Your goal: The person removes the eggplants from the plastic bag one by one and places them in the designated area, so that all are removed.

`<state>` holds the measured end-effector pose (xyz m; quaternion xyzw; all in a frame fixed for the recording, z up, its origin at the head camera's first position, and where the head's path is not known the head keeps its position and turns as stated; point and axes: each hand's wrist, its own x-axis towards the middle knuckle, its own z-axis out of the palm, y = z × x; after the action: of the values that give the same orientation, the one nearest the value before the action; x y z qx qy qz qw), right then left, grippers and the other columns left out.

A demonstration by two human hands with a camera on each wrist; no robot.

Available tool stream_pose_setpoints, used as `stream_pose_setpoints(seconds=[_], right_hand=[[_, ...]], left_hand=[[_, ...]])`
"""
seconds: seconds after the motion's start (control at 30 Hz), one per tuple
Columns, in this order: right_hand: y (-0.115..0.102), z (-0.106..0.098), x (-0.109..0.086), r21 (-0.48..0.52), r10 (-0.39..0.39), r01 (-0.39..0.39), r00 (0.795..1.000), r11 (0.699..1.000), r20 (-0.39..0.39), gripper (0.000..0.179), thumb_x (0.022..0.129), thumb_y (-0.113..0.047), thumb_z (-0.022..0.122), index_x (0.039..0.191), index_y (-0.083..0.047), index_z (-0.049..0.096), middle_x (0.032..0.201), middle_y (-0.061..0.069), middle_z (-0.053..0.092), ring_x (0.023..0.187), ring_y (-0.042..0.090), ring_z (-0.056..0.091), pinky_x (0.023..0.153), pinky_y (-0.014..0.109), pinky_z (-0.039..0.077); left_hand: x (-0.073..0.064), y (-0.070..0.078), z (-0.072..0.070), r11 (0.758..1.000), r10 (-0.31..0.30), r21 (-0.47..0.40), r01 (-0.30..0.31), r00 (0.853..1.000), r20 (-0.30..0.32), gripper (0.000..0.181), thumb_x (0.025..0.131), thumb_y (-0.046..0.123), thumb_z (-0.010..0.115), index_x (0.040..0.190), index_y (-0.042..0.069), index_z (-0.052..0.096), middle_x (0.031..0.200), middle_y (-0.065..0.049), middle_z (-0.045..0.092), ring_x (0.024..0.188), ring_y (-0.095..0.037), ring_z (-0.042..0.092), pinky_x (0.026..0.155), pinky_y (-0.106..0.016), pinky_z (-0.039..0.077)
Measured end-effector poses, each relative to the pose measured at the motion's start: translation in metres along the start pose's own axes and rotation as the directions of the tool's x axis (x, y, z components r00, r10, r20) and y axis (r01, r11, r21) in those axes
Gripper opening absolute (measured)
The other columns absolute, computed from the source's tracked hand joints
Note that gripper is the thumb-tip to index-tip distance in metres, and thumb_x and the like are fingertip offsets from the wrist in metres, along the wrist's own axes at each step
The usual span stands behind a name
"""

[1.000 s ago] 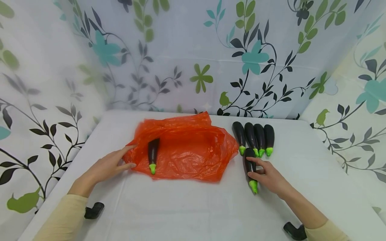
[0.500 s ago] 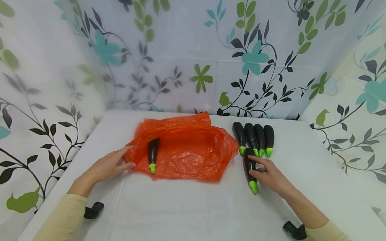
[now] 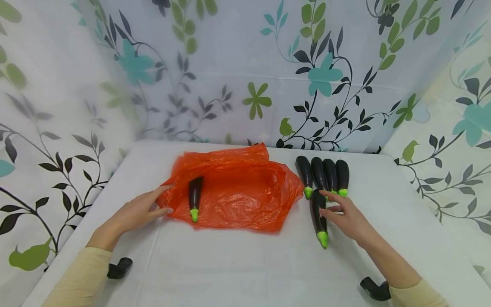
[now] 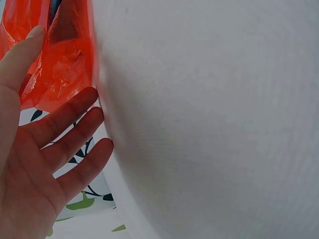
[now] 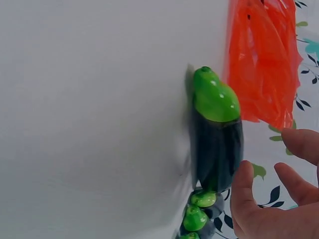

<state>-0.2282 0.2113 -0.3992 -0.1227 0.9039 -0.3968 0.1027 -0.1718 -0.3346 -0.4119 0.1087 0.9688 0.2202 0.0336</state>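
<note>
An orange plastic bag lies on the table with its mouth facing front. One eggplant, dark with a green cap, lies in its left part. My left hand touches the bag's left edge with spread, fairly straight fingers, also plain in the left wrist view. At the right, my right hand is beside a nearer eggplant. Its fingers are apart, with the thumb at or very near the eggplant's side; the right wrist view shows them not wrapped round it. That eggplant lies on the table.
Several more eggplants lie side by side behind the nearer one, just right of the bag. A white cloth covers the table. Patterned curtains hang at the back and both sides. Black devices sit by both wrists.
My right hand has loosened its hold on the nearer eggplant and shifted slightly right and away from me. The eggplant stays nearly in place. My left hand and the bag look unchanged.
</note>
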Motion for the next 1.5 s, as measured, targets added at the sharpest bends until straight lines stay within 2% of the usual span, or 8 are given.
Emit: stream_pose_setpoints(seconds=[0.1, 0.3, 0.53, 0.67, 0.77, 1.0, 1.27, 1.5], right_hand=[[-0.006, -0.002, 0.001, -0.001, -0.011, 0.011, 1.0, 1.0, -0.018, 0.059, 0.097, -0.029, 0.062, 0.149, -0.014, 0.039, 0.146, 0.024, 0.033, 0.12, 0.04, 0.051, 0.086, 0.053, 0.051], [-0.021, -0.007, 0.003, 0.012, 0.004, -0.003, 0.997, 1.0, -0.074, 0.063, 0.098, -0.035, 0.059, 0.152, -0.016, 0.033, 0.148, 0.022, 0.033, 0.128, 0.041, 0.045, 0.091, 0.056, 0.048], [-0.041, -0.009, 0.001, 0.131, 0.033, -0.016, 0.992, 0.991, -0.125, 0.071, 0.098, -0.043, 0.057, 0.156, -0.022, 0.022, 0.154, 0.018, 0.026, 0.137, 0.038, 0.035, 0.1, 0.06, 0.038], [-0.05, -0.007, -0.002, 0.18, 0.024, 0.002, 0.989, 0.984, -0.146, 0.071, 0.098, -0.041, 0.057, 0.157, -0.024, 0.021, 0.156, 0.016, 0.024, 0.138, 0.036, 0.034, 0.102, 0.062, 0.035], [-0.055, -0.005, -0.004, 0.196, 0.007, 0.023, 0.989, 0.98, -0.151, 0.068, 0.099, -0.037, 0.057, 0.156, -0.025, 0.023, 0.155, 0.015, 0.026, 0.138, 0.035, 0.035, 0.102, 0.062, 0.034], [-0.064, -0.002, -0.008, 0.196, -0.02, 0.051, 0.988, 0.979, -0.154, 0.065, 0.099, -0.034, 0.058, 0.155, -0.025, 0.025, 0.154, 0.013, 0.029, 0.137, 0.034, 0.036, 0.102, 0.059, 0.036], [-0.069, -0.002, -0.009, 0.197, -0.02, 0.049, 0.989, 0.979, -0.147, 0.065, 0.099, -0.033, 0.058, 0.155, -0.024, 0.026, 0.154, 0.012, 0.029, 0.137, 0.034, 0.036, 0.101, 0.059, 0.037], [-0.072, -0.002, -0.01, 0.192, -0.027, 0.055, 0.99, 0.98, -0.141, 0.065, 0.099, -0.035, 0.058, 0.155, -0.024, 0.026, 0.155, 0.012, 0.029, 0.137, 0.034, 0.037, 0.1, 0.058, 0.038]], left_hand=[[0.0, 0.0, 0.0, 1.0, -0.004, -0.003, 0.004, 1.0, 0.0, 0.075, 0.09, 0.047, 0.067, 0.149, 0.013, 0.036, 0.109, -0.006, 0.058, 0.099, -0.027, 0.053, 0.085, -0.053, 0.045], [0.0, 0.0, 0.0, 1.0, -0.009, 0.0, 0.009, 1.0, 0.004, 0.075, 0.09, 0.047, 0.067, 0.149, 0.012, 0.036, 0.101, -0.003, 0.056, 0.095, -0.025, 0.052, 0.082, -0.05, 0.045], [0.001, -0.002, 0.001, 1.0, -0.008, 0.011, 0.008, 1.0, 0.004, 0.075, 0.09, 0.047, 0.067, 0.149, 0.011, 0.037, 0.096, -0.001, 0.054, 0.092, -0.023, 0.052, 0.081, -0.047, 0.044], [0.001, -0.002, 0.001, 1.0, -0.009, 0.007, 0.009, 1.0, 0.005, 0.075, 0.09, 0.047, 0.067, 0.149, 0.012, 0.037, 0.1, -0.003, 0.056, 0.094, -0.025, 0.052, 0.083, -0.05, 0.045], [0.001, -0.002, 0.001, 1.0, -0.011, 0.004, 0.011, 1.0, 0.006, 0.075, 0.09, 0.047, 0.067, 0.149, 0.012, 0.037, 0.102, -0.003, 0.056, 0.095, -0.025, 0.052, 0.084, -0.051, 0.045], [0.001, -0.002, 0.001, 1.0, -0.009, 0.003, 0.009, 1.0, 0.008, 0.075, 0.09, 0.047, 0.067, 0.149, 0.013, 0.036, 0.093, 0.0, 0.054, 0.09, -0.022, 0.051, 0.079, -0.046, 0.044], [0.0, -0.001, 0.001, 1.0, -0.007, 0.002, 0.007, 1.0, 0.005, 0.075, 0.09, 0.047, 0.067, 0.149, 0.014, 0.036, 0.095, 0.0, 0.054, 0.091, -0.023, 0.052, 0.08, -0.047, 0.045], [0.0, -0.001, 0.002, 1.0, -0.01, 0.002, 0.01, 1.0, -0.004, 0.074, 0.09, 0.047, 0.067, 0.149, 0.014, 0.036, 0.105, -0.003, 0.057, 0.096, -0.025, 0.053, 0.084, -0.052, 0.045]])
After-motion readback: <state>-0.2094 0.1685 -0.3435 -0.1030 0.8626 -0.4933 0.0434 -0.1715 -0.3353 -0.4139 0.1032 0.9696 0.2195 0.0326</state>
